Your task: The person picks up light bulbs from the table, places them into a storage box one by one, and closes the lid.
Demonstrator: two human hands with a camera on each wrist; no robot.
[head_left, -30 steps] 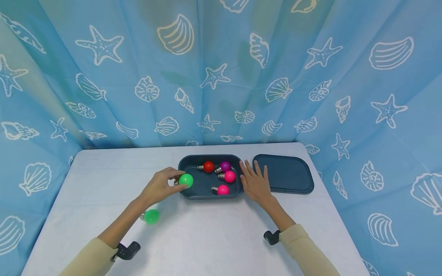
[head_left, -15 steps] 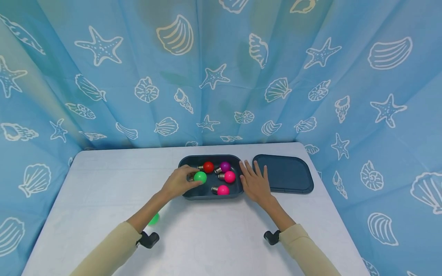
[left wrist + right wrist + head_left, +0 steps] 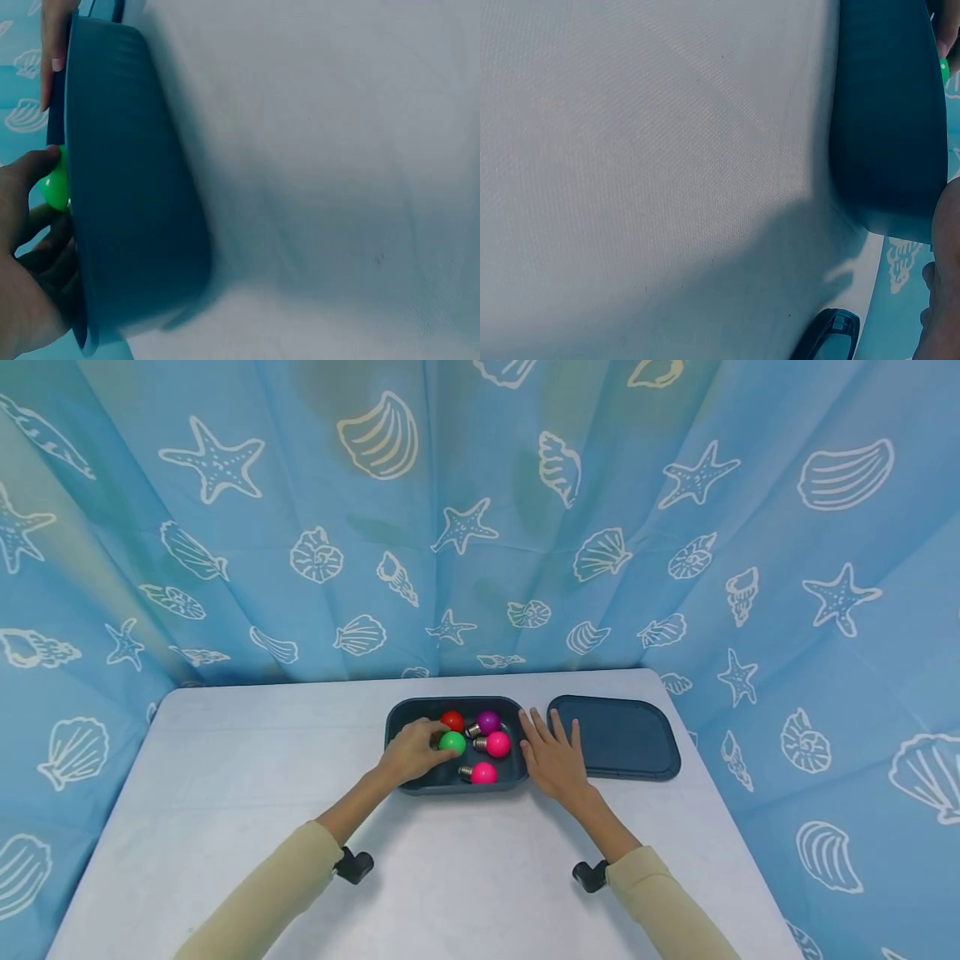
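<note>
A green light bulb (image 3: 452, 743) is pinched between the thumb and fingers of my left hand (image 3: 411, 753), inside the dark blue container (image 3: 427, 789). In the left wrist view the green bulb (image 3: 55, 184) shows at the container's rim. Around it in the container lie a red bulb (image 3: 452, 720), a purple bulb (image 3: 488, 722) and two pink bulbs, one in the middle (image 3: 498, 744) and one near the front wall (image 3: 483, 773). My right hand (image 3: 557, 762) rests with spread, straight fingers at the container's right rim.
A dark blue lid (image 3: 622, 739) lies on the white table (image 3: 480, 877), right of the container. Behind the table hangs a blue curtain (image 3: 480, 577) with shell and starfish prints. Both wrists carry black cameras.
My left hand has carried the green bulb rightward, from the container's left rim to beside the red bulb. My left forearm now hides the second green bulb on the table. The right hand stays put.
</note>
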